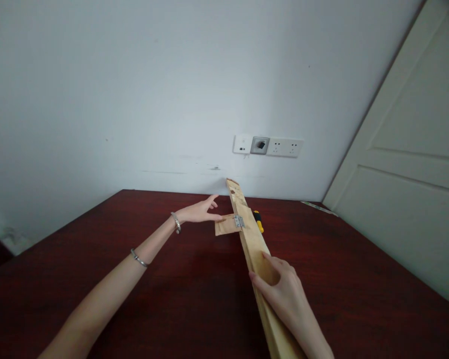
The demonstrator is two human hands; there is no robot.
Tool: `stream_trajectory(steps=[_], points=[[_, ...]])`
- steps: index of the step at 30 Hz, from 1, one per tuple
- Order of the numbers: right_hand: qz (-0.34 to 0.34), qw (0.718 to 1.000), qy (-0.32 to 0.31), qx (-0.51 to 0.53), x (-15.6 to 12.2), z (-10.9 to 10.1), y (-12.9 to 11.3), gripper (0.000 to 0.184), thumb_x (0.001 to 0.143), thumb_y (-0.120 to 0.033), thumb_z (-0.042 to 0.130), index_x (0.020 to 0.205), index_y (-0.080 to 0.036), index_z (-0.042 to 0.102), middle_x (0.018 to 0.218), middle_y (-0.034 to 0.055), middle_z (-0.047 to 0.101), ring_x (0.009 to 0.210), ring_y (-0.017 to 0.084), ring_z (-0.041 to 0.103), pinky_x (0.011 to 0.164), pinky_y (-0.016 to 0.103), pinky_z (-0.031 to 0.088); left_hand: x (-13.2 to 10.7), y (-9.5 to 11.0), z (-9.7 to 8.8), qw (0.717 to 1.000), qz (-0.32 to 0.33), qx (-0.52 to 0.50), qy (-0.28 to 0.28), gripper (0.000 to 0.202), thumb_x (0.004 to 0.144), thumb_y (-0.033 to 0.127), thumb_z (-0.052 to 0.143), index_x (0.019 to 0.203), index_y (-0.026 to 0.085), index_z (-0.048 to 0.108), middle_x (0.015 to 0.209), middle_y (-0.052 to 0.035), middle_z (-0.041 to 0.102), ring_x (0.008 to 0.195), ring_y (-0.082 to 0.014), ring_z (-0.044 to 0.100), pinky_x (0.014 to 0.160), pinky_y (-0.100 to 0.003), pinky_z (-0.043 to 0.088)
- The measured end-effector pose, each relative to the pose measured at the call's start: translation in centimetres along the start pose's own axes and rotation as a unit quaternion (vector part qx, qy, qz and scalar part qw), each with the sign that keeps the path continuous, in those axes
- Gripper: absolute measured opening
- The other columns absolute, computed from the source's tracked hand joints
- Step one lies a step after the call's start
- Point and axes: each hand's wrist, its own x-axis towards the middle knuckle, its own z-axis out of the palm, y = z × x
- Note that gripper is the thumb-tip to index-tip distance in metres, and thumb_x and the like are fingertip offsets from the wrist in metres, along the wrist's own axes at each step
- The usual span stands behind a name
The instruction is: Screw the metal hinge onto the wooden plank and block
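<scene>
A long pale wooden board [250, 234] lies on the dark red table [164, 279], running from near me toward the wall. A small wooden flap [225, 224] is joined to its left side by a metal hinge [239, 221]. My left hand [200, 211] reaches out with fingers stretched, its fingertips touching the flap's far edge. My right hand [280, 291] rests on top of the board nearer to me, fingers spread and pressing it down. A yellow and black tool [258, 221] lies just right of the board, partly hidden behind it.
A white wall stands behind the table with a row of sockets [268, 146]. A white door [411, 164] is at the right. A thin strip [319, 207] lies at the table's far right edge.
</scene>
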Motion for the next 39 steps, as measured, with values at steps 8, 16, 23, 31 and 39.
stream_trajectory(steps=[8,16,23,31,39], points=[[0.013,0.999,0.030,-0.031,2.5,-7.9,6.2,0.058,0.065,-0.045,0.064,0.111,-0.011,0.069,0.115,0.0163,0.066,0.107,0.030,0.060,0.099,0.044,0.043,5.4,-3.0,3.4,0.985,0.043,-0.085,0.146,0.043,0.076,0.025,0.061,0.118,0.013,0.057,0.104,-0.0109,0.068,0.096,-0.0206,0.065,0.090,-0.033,0.049],[-0.024,0.984,0.036,-0.175,3.3,-15.0,14.8,0.058,0.069,-0.049,0.064,0.115,-0.015,0.068,0.120,0.0155,0.063,0.112,0.033,0.058,0.099,0.046,0.046,9.7,-4.0,7.6,0.978,0.100,-0.036,0.177,0.024,0.076,0.015,0.050,0.093,0.014,0.067,0.085,-0.0062,0.072,0.080,-0.0175,0.068,0.078,-0.031,0.054],[-0.007,0.969,0.013,-0.247,2.8,-18.2,19.9,0.060,0.071,-0.049,0.061,0.118,-0.012,0.067,0.122,0.0171,0.062,0.114,0.033,0.058,0.102,0.044,0.044,11.9,-3.5,10.2,0.979,0.146,0.029,0.141,0.030,0.075,0.013,0.049,0.100,0.014,0.065,0.083,-0.0039,0.071,0.076,-0.0162,0.066,0.076,-0.028,0.051],[0.008,0.966,-0.011,-0.259,2.5,-18.8,22.8,0.062,0.072,-0.051,0.059,0.119,-0.011,0.067,0.123,0.0178,0.062,0.115,0.033,0.057,0.103,0.044,0.043,12.5,-3.3,11.2,0.976,0.168,0.083,0.114,0.032,0.078,0.013,0.048,0.106,0.013,0.063,0.084,-0.0050,0.069,0.076,-0.0164,0.063,0.075,-0.027,0.047],[0.014,0.968,-0.016,-0.251,2.8,-18.7,23.6,0.062,0.070,-0.052,0.060,0.118,-0.013,0.067,0.123,0.0173,0.063,0.116,0.033,0.057,0.104,0.045,0.042,12.6,-3.4,11.4,0.977,0.165,0.085,0.110,0.033,0.078,0.010,0.047,0.107,0.013,0.062,0.085,-0.0053,0.070,0.077,-0.0166,0.064,0.077,-0.027,0.047]])
